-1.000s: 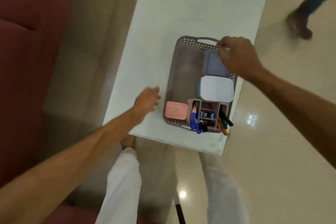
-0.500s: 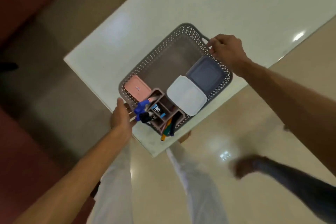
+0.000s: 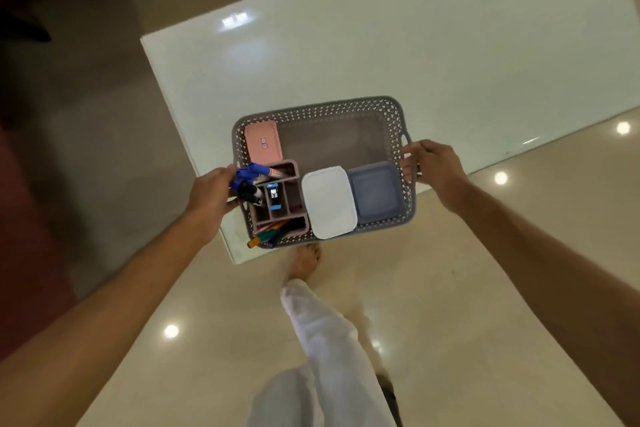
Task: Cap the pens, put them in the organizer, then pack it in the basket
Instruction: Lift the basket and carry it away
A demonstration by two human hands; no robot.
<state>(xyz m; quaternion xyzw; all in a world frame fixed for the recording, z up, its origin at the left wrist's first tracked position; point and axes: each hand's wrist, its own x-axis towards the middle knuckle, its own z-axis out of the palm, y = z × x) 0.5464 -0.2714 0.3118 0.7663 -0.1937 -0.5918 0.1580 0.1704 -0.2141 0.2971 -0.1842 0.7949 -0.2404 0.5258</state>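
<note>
Evidently final step: organizer with pens packed near-left in basket, left hand and right hand closed on its end handles; next, level two-handed lift.

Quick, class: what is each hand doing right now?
Left hand: closed on the left end of the basket.
Right hand: closed on the basket's right handle.
</note>
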